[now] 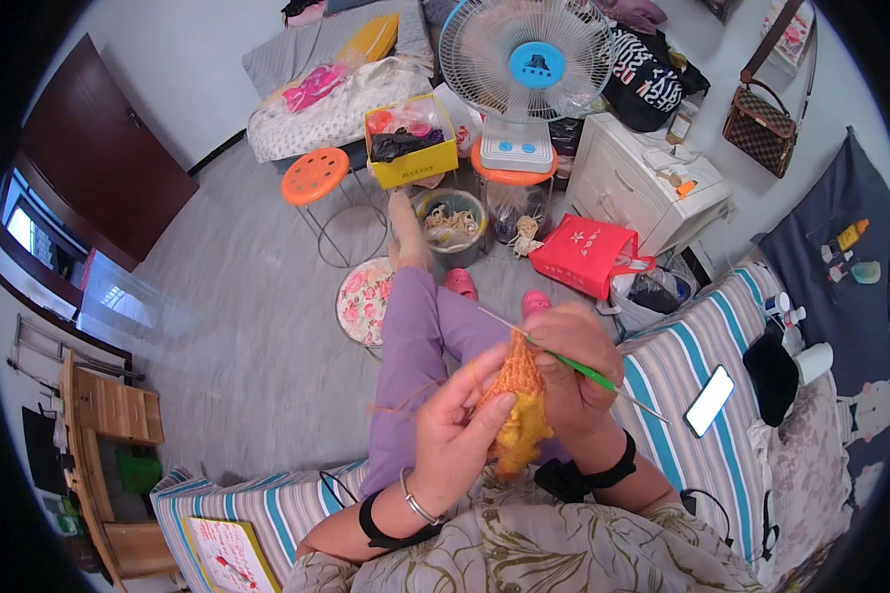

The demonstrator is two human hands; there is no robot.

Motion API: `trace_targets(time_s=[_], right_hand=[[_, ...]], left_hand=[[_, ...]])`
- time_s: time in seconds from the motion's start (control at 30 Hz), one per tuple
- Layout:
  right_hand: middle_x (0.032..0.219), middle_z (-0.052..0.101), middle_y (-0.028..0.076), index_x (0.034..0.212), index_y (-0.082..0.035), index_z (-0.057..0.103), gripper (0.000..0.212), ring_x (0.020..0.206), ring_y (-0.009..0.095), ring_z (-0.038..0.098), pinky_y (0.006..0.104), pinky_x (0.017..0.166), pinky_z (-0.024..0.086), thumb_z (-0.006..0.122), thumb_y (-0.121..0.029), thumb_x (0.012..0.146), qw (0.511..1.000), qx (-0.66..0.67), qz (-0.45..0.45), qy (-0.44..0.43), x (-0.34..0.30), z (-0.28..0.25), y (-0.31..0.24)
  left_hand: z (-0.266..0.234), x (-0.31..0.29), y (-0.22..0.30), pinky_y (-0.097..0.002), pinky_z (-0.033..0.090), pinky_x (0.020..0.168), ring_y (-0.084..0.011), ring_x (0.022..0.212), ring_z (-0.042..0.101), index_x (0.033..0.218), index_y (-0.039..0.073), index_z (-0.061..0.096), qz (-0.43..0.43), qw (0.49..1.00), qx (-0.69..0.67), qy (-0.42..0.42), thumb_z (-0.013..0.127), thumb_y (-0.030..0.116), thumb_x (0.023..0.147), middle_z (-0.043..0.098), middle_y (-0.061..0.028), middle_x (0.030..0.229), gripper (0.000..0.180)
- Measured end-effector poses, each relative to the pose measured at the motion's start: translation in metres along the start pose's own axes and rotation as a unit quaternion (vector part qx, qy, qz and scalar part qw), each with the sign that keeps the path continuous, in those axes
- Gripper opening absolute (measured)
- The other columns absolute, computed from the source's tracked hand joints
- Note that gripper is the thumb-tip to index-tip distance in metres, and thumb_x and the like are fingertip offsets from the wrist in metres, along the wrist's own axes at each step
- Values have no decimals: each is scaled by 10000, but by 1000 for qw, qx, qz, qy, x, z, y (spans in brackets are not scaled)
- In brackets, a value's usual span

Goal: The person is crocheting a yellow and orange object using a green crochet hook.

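Note:
Above my lap, my left hand (pixel 457 430) pinches a small crocheted piece (pixel 521 387), orange at the top and yellow lower down. A thin orange strand runs from the raised left fingers off toward my purple trouser leg. My right hand (pixel 581 361) is closed round a crochet hook (pixel 591 372) with a green grip and a metal shaft. The hook's thin end meets the top of the orange stitches; its other end points down toward the striped couch. Whether a loop sits on the hook is too small to tell.
Striped couch cover (pixel 653 395) lies around me, with a lit phone (pixel 709 401) at the right. My foot rests by a bucket of yarn (pixel 451 222). Ahead stand an orange stool (pixel 315 175), a fan (pixel 527 69), a yellow box (pixel 412 170) and a red bag (pixel 585 259).

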State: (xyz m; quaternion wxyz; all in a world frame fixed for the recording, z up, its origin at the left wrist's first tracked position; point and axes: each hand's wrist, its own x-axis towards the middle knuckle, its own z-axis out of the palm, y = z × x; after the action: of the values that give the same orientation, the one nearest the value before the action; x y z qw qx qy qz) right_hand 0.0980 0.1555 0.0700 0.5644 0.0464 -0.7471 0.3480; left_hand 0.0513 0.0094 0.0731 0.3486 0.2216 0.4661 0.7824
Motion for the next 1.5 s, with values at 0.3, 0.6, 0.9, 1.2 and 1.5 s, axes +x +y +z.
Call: trace_targets(time_s=[0.3, 0.6, 0.9, 1.2, 1.5], right_hand=[[968, 641, 92, 988, -3, 596, 109, 808, 130, 581, 244, 723, 461, 589, -33, 884, 944, 190, 233, 134, -13, -15, -12], [834, 542, 75, 975, -37, 515, 157, 706, 165, 498, 290, 627, 411, 555, -181, 927, 964, 180, 167, 99, -21, 6, -26], [868, 590, 87, 971, -76, 614, 201, 734, 197, 542, 302, 646, 442, 673, -30, 785, 985, 154, 72, 9, -12, -2, -12], [877, 593, 86, 978, -60, 632, 217, 787, 199, 545, 296, 691, 440, 671, -16, 769, 999, -25, -21, 7, -18, 10, -5], [804, 476, 67, 897, -56, 500, 205, 706, 176, 440, 308, 659, 383, 547, -254, 926, 887, 363, 273, 87, -29, 23, -6]], left_hand=[[-47, 35, 53, -418, 338, 1012, -270, 1216, 462, 1053, 72, 683, 126, 848, 338, -387, 675, 76, 794, 491, -176, 1318, 259], [-7, 27, 14, -333, 432, 941, -183, 1080, 529, 1489, 139, 13, 22, 976, -173, -130, 623, -35, 795, 533, -122, 1202, 941], [-3, 16, 15, -251, 480, 815, -109, 890, 600, 1475, 60, 82, 60, 997, 33, -43, 571, -108, 829, 618, -73, 959, 827], [6, 20, -3, -227, 454, 835, -91, 899, 587, 1475, 50, 91, 68, 997, -41, -15, 548, -107, 850, 610, -51, 933, 790], [-9, 18, 4, -210, 454, 810, -73, 872, 568, 1459, 28, 178, 90, 996, 26, -6, 590, -72, 825, 585, -22, 948, 762]])
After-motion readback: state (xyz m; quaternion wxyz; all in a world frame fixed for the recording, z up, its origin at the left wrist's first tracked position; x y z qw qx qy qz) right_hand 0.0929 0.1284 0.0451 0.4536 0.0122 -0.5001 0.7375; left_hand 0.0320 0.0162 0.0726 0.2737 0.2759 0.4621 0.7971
